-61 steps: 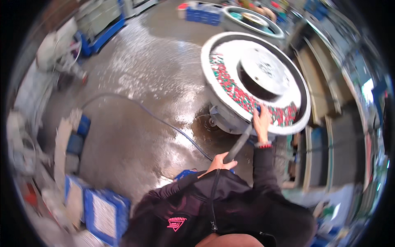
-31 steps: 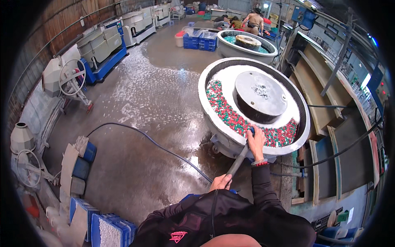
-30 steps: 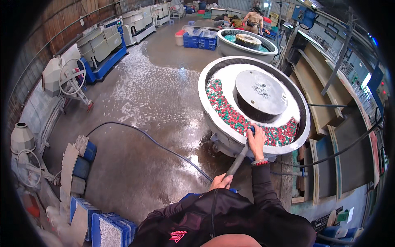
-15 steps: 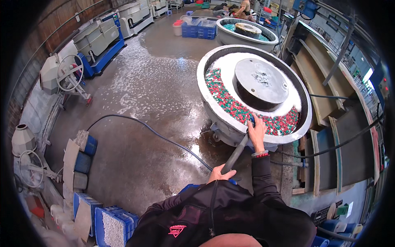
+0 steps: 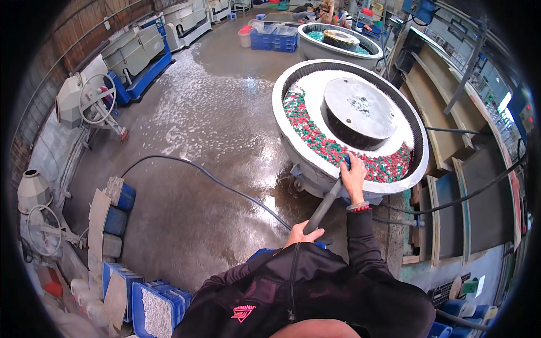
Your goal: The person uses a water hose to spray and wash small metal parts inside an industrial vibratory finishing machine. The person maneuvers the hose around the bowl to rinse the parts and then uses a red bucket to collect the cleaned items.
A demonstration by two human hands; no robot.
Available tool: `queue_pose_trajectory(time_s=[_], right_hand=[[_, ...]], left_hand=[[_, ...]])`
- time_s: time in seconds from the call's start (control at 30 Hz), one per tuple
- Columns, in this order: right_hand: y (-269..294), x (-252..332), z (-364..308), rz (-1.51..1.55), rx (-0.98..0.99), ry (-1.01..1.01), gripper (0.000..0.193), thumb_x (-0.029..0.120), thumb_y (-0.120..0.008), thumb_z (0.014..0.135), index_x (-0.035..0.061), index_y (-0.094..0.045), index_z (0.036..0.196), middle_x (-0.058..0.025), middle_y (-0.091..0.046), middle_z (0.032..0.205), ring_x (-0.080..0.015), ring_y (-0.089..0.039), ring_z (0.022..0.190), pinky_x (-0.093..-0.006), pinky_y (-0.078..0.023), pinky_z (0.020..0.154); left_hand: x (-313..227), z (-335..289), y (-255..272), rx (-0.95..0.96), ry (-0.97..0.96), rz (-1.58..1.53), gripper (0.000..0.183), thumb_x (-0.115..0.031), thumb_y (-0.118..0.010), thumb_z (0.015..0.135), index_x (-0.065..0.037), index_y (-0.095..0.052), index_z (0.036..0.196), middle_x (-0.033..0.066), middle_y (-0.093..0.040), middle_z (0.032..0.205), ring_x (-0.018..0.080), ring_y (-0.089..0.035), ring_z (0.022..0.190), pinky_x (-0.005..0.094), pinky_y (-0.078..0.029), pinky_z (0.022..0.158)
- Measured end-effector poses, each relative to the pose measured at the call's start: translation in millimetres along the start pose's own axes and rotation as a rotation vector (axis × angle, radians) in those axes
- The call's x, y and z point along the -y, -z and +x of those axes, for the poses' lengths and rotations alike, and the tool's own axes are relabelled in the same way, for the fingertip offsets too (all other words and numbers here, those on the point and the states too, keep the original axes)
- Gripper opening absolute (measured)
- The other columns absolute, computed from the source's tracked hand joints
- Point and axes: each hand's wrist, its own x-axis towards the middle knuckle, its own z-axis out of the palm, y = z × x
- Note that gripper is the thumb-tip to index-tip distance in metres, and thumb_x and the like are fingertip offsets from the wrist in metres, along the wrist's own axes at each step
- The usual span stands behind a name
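Note:
A large round grey tub (image 5: 280, 121) stands in front of me, its ribbed inner wall dark. Small red, green and white pieces (image 5: 315, 141) lie along its near and left side, and white foam (image 5: 315, 84) covers much of the rest. From the middle rises a drum with a flat metal lid (image 5: 360, 107). My left hand (image 5: 302, 233) is closed around a thick dark hose (image 5: 325, 208) close to my body. At the near rim, my right hand (image 5: 354, 179) grips the hose's far end, where a blue end piece (image 5: 347, 161) shows beside the fingers.
A thinner cable (image 5: 197, 168) curves across the wet, foamy floor. Blue crates (image 5: 162, 290), one with white pellets, stand at lower left. A second round tub (image 5: 369, 56) and more blue crates (image 5: 262, 39) are beyond. Wooden-edged troughs (image 5: 445, 112) line the right; people sit far back.
The whole view has shifted slightly, with the tub a little higher and further right. Both hands keep their hold on the hose.

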Motion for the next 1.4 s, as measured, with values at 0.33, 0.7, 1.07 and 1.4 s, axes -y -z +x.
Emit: queue_pose_trajectory(time_s=[0.33, 0.7, 1.07, 1.4], right_hand=[[4.5, -3.0, 6.9, -0.026, -0.003, -0.013, 0.039, 0.025, -0.057, 0.075, 0.0118, -0.052, 0.112, -0.0104, -0.052, 0.1, -0.0268, -0.045, 0.098, -0.0407, -0.029, 0.089], [-15.5, -16.0, -3.6, 0.083, -0.019, -0.035, 0.041, 0.028, -0.057, 0.075, 0.0127, -0.051, 0.112, -0.0103, -0.05, 0.107, -0.0283, -0.041, 0.105, -0.0448, -0.024, 0.094], [-1.7, -1.2, 3.5, 0.061, 0.035, -0.034, 0.05, 0.026, -0.057, 0.074, 0.0088, -0.045, 0.12, -0.0117, -0.051, 0.103, -0.0285, -0.043, 0.103, -0.0421, -0.025, 0.093], [-12.5, -17.5, -2.8, 0.024, -0.083, 0.015, 0.045, 0.036, -0.049, 0.082, 0.0104, -0.048, 0.119, -0.0157, -0.049, 0.111, -0.0318, -0.039, 0.11, -0.0439, -0.023, 0.095]], left_hand=[[-2.2, 5.6, 2.5, 0.1, 0.166, -0.266, 0.034, -0.037, -0.052, 0.083, -0.005, -0.048, 0.071, -0.0024, -0.04, 0.058, 0.0061, -0.036, 0.051, 0.0214, -0.028, 0.045], [38.6, 20.3, 26.2, 0.204, 0.07, 0.086, 0.039, -0.04, -0.045, 0.086, -0.007, -0.05, 0.065, -0.0011, -0.045, 0.057, 0.0066, -0.039, 0.052, 0.0223, -0.031, 0.05], [6.9, 4.9, 15.6, 0.12, 0.087, 0.009, 0.023, -0.025, -0.062, 0.078, -0.005, -0.052, 0.073, -0.0041, -0.042, 0.057, 0.0043, -0.038, 0.052, 0.0226, -0.029, 0.046], [-8.1, 7.1, 16.3, 0.104, 0.089, 0.217, 0.029, -0.027, -0.062, 0.075, -0.003, -0.058, 0.091, -0.0023, -0.049, 0.064, 0.0066, -0.042, 0.056, 0.0245, -0.035, 0.05]])
